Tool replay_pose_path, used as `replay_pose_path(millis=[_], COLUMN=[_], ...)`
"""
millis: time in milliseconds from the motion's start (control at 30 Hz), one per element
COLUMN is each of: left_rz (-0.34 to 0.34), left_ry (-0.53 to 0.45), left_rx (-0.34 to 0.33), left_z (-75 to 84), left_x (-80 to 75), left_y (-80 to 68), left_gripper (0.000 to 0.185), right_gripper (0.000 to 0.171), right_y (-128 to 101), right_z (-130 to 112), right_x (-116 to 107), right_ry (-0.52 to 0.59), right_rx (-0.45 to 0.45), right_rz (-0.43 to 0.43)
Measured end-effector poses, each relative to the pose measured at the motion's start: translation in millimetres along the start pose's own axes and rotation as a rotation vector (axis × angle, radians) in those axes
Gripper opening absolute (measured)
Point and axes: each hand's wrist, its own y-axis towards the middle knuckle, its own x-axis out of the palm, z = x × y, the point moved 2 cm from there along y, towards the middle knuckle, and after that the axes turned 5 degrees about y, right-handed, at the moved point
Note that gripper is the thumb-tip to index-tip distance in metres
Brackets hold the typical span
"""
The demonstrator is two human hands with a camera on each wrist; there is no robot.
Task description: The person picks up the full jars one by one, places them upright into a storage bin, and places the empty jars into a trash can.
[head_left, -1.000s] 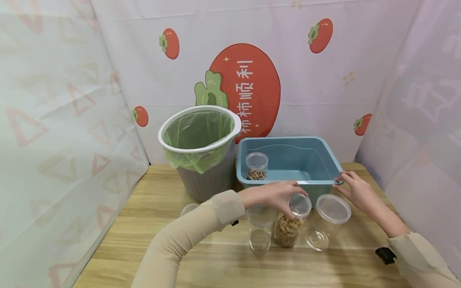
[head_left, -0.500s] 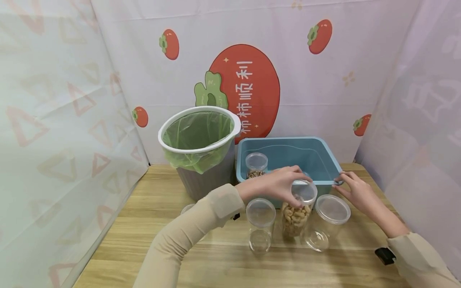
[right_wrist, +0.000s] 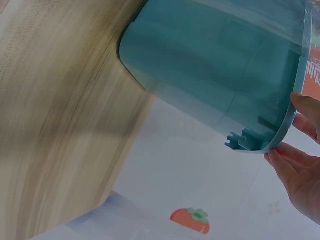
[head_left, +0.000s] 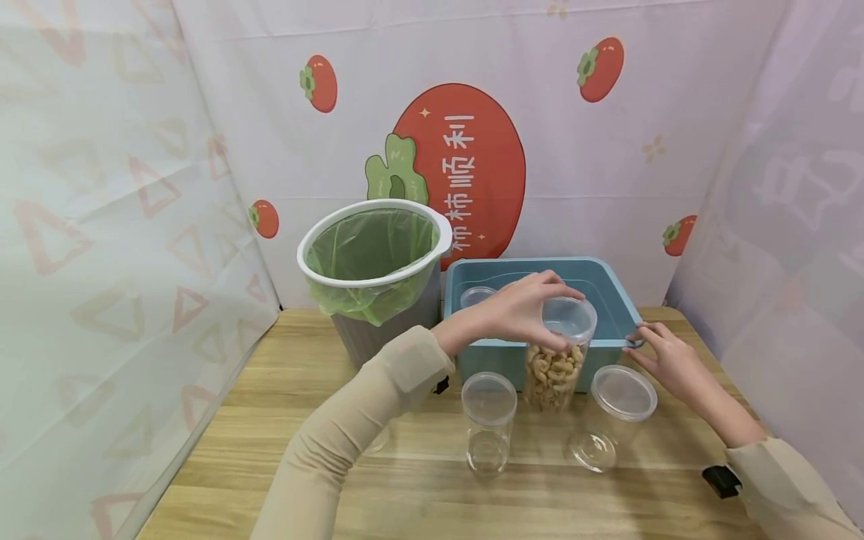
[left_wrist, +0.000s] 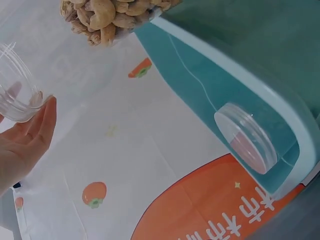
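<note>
My left hand grips a clear lidded jar of cashews near its top. The jar stands out in front of the blue tub and overlaps the tub's front rim in the head view. In the left wrist view the cashews show at the top, with fingers around the jar's lid end. The tub's front right corner is pinched by my right hand; in the right wrist view its thumb and fingers hold the rim. Inside the tub sits another lidded jar, partly hidden by my left hand in the head view.
Two clear lidded jars without visible contents, one left and one right, stand on the wooden table. Another clear jar is mostly hidden behind my left forearm. A trash bin with a green liner stands left of the tub.
My left hand has lifted the cashew jar from among the table jars, upward and toward the tub. My right hand has stayed on the tub's corner.
</note>
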Motion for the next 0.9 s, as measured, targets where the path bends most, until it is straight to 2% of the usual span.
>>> replay_pose_path(millis=[200,433,667,900], left_rz=[0.049,0.111,0.125,0.189], left_ry=[-0.02,-0.08,-0.063,-0.016], left_rx=[-0.032,-0.025,-0.073,-0.09], left_z=[-2.9,-4.1,-5.2,-12.3], left_x=[-12.5,-30.2,-45.2,-52.5], left_y=[2.2,5.4,11.0,17.9], left_gripper=[0.062,0.057,0.059,0.06], right_gripper=[0.029,0.029,0.028,0.029], right_y=[0.0,-0.5,-0.2,-0.1], right_z=[0.5,0.8,1.2,1.3], right_x=[0.5,0.6,0.8,1.3], right_ry=[-0.002,-0.003,-0.006,-0.012], right_rx=[-0.005,-0.001,-0.002,-0.005], right_rz=[0.002,-0.001,-0.002,0.0])
